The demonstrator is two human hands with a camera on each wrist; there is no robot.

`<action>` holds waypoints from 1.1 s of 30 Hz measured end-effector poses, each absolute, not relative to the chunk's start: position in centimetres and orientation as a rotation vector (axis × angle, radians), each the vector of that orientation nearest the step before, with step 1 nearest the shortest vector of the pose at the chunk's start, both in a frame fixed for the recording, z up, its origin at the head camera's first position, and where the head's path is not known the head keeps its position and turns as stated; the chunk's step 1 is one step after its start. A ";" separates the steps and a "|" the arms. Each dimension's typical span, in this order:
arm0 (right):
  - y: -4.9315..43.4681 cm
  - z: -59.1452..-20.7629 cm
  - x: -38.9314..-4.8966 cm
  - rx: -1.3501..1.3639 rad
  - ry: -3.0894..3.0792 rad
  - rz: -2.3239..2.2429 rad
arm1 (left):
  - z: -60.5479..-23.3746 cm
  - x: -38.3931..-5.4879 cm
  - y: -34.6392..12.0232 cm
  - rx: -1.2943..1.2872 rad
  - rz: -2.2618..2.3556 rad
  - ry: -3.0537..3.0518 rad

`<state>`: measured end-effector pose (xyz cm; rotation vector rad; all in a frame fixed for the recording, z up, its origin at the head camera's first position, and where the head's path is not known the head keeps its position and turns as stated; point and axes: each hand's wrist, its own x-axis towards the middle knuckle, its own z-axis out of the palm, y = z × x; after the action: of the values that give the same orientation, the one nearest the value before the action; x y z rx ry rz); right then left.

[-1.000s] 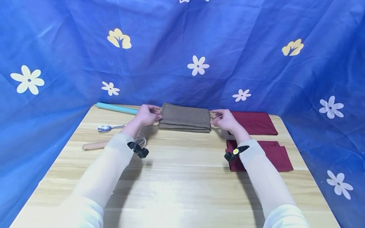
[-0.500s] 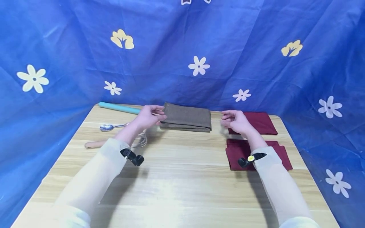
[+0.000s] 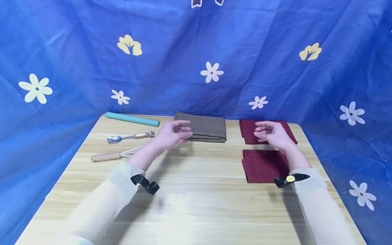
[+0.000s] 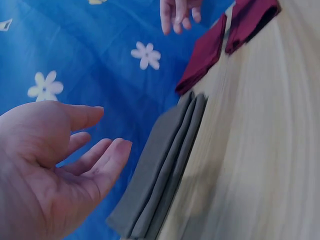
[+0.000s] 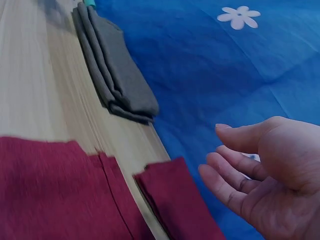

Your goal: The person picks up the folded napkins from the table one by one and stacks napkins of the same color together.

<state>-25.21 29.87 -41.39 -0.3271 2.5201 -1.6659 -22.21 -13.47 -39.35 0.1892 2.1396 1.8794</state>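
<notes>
A folded grey-brown cloth (image 3: pixel 203 126) lies at the back middle of the table, its layered edge toward me. My left hand (image 3: pixel 173 135) is raised at its left end, fingers relaxed and holding nothing; the left wrist view shows the bare palm beside the cloth (image 4: pixel 157 170). Over the far dark red folded cloth (image 3: pixel 286 129) hovers my right hand (image 3: pixel 273 135), also holding nothing, thumb and fingers apart in the right wrist view. A second dark red folded cloth (image 3: pixel 263 166) lies nearer me, partly overlapped by the right wrist's camera strap.
On the left lie a teal rod (image 3: pixel 133 119), a spoon (image 3: pixel 130 137) with a brown handle, and a whisk (image 3: pixel 107 156), its wires partly behind my left forearm. A blue flowered curtain (image 3: pixel 183 88) hangs along the table's back edge and sides.
Both hands have left the ends of the grey-brown cloth. My right hand has moved right over the red cloth; my left has shifted slightly right and nearer me, uncovering the spoon's handle.
</notes>
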 end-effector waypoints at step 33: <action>43.4 -42.9 -19.0 -0.196 2.648 -1.575 | -43.3 -18.7 -1.8 0.214 1.974 1.828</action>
<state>-18.99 43.36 -42.94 -0.1964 2.6484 -1.5750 -18.65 -1.83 -43.29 0.2144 1.8283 1.9737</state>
